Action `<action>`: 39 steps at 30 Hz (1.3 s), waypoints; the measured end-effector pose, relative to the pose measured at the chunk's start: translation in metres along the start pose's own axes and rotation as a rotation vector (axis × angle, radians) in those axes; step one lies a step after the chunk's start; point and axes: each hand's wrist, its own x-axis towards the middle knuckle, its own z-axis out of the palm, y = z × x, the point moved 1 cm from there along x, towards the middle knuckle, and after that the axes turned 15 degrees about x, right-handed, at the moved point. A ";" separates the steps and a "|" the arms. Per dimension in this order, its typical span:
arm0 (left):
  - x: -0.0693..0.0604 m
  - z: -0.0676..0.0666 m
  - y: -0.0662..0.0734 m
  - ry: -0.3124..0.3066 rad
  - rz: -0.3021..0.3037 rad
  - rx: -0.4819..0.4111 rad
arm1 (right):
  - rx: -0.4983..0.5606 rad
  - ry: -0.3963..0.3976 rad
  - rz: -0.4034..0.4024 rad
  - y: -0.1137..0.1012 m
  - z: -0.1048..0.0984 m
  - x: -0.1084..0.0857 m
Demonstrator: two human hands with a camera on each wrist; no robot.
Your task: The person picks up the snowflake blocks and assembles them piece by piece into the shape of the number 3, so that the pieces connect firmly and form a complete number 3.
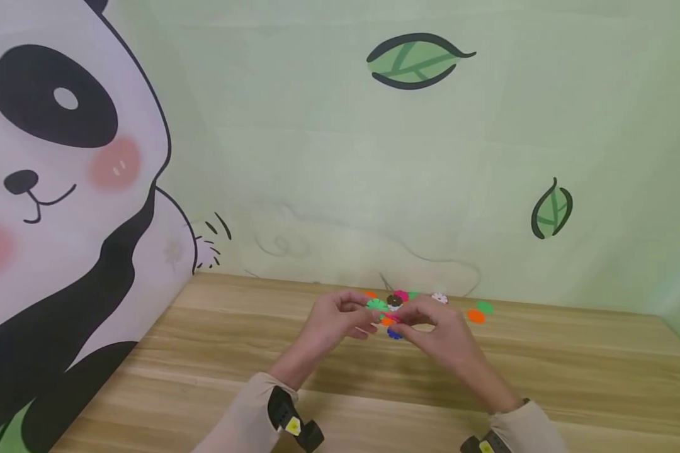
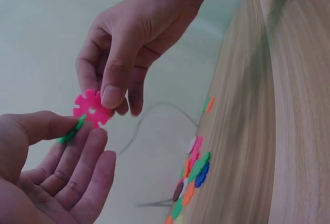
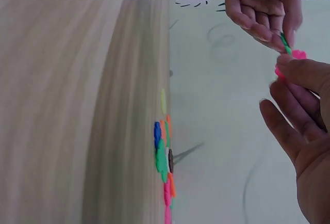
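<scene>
My left hand (image 1: 337, 318) pinches a green notched plastic disc (image 2: 73, 129) between thumb and fingers, seen nearly edge-on in the left wrist view. My right hand (image 1: 442, 327) pinches a pink notched disc (image 2: 86, 103) that has a small hole in its middle. The two discs meet at their edges, held above the table; whether their notches are interlocked I cannot tell. Both hands are close together, the left with its palm turned up in its wrist view. In the right wrist view, the right thumb covers part of the pink disc.
On the wooden table (image 1: 249, 327) behind the hands lies a loose cluster of coloured discs, among them a blue disc (image 1: 395, 333), a brown disc (image 1: 394, 300) and a white disc (image 1: 439, 297). An orange disc (image 1: 476, 316) lies farther right. A printed backdrop (image 1: 317, 157) rises behind the table.
</scene>
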 end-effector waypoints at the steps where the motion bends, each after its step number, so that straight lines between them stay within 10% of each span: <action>1: 0.000 0.000 -0.001 0.009 -0.006 -0.005 | -0.008 -0.008 0.012 0.000 -0.001 0.000; 26: 0.002 0.002 -0.008 0.129 0.005 -0.018 | -0.231 -0.244 0.514 0.065 -0.035 0.019; 39: 0.002 0.000 -0.010 0.137 -0.028 -0.012 | -0.171 -0.303 0.538 0.076 -0.026 0.015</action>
